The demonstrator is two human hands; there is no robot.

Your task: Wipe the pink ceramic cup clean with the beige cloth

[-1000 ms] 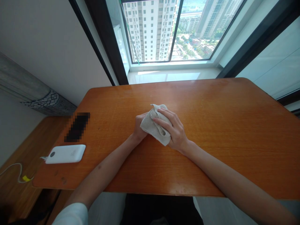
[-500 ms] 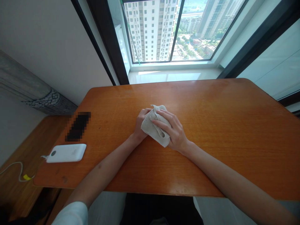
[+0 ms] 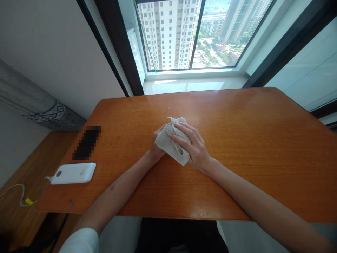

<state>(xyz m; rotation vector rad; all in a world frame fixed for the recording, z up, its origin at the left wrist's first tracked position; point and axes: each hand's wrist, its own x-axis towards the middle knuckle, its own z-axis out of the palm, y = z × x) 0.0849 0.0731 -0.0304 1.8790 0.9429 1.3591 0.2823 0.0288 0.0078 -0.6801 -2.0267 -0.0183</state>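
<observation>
Your right hand (image 3: pixel 197 147) lays spread fingers over the bunched cloth (image 3: pixel 171 140), your left hand (image 3: pixel 158 146) cupping its side, fingers mostly hidden, seemingly to keep it gathered.

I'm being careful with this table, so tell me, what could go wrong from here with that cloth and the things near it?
The left hand and right hand hold a crumpled off-white cloth on the varnished wooden table. If the cloth is damp, which cannot be told, it might mark the glossy finish. The white power bank also sits close to the table's left edge, with its thin cable trailing off it, so a wide sweep of the left forearm could knock it off.
</observation>
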